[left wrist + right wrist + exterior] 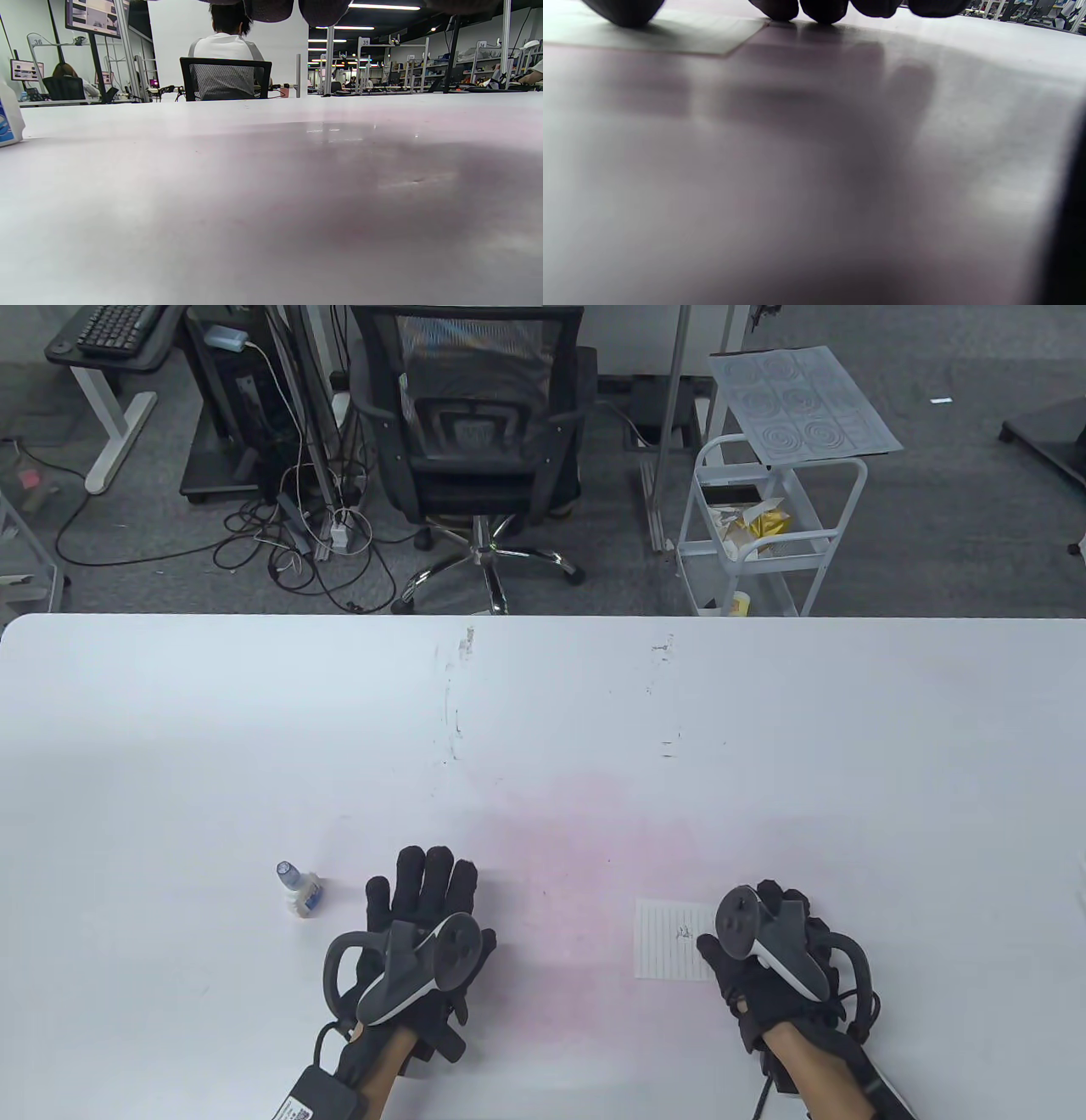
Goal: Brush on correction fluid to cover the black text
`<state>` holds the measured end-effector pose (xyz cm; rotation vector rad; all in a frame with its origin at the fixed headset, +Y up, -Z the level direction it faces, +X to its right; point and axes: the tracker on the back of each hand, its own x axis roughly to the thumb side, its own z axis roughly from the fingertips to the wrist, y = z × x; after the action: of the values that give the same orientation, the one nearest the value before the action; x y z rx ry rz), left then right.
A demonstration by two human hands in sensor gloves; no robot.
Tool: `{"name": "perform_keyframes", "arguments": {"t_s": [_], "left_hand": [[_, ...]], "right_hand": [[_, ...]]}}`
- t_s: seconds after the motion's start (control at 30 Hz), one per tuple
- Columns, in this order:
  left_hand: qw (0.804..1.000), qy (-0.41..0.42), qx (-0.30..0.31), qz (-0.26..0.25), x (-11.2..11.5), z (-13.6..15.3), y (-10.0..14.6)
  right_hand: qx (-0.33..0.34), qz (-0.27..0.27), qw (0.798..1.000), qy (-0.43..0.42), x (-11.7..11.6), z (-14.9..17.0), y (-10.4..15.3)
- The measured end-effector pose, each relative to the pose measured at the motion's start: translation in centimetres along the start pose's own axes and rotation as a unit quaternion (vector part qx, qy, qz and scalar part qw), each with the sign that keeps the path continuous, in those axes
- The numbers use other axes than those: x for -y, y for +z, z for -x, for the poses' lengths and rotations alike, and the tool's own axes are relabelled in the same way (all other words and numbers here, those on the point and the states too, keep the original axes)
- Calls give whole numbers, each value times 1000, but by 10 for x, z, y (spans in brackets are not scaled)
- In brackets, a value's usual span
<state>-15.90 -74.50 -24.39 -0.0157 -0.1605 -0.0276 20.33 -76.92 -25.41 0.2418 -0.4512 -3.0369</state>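
Observation:
A small correction fluid bottle with a blue cap stands on the white table, just left of my left hand. That hand lies flat on the table with fingers spread and holds nothing. The bottle also shows at the left edge of the left wrist view. A small lined paper with black text lies by my right hand. The right hand rests on the table, empty, its thumb on the paper's right edge.
The table's far edge runs across the middle of the table view. Behind it stand an office chair and a white cart. Faint scuff marks cross the tabletop.

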Motion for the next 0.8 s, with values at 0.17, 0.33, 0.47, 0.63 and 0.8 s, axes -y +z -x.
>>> {"name": "perform_keyframes", "arguments": {"t_s": [0.17, 0.33, 0.47, 0.63, 0.8], "left_hand": [[1000, 1, 0, 0, 0, 0, 0], [1000, -1, 1, 1, 0, -1, 0], [1000, -2, 1, 1, 0, -1, 1], [1000, -2, 1, 2, 0, -2, 1], [1000, -2, 1, 2, 0, -2, 1]], "right_hand": [[4, 4, 1000, 3, 0, -1, 0], [2, 17, 1000, 8, 0, -2, 1], [-6, 30, 999, 16, 0, -5, 3], [-21, 39, 999, 7, 0, -3, 4], [-34, 48, 998, 12, 1, -2, 5]]}}
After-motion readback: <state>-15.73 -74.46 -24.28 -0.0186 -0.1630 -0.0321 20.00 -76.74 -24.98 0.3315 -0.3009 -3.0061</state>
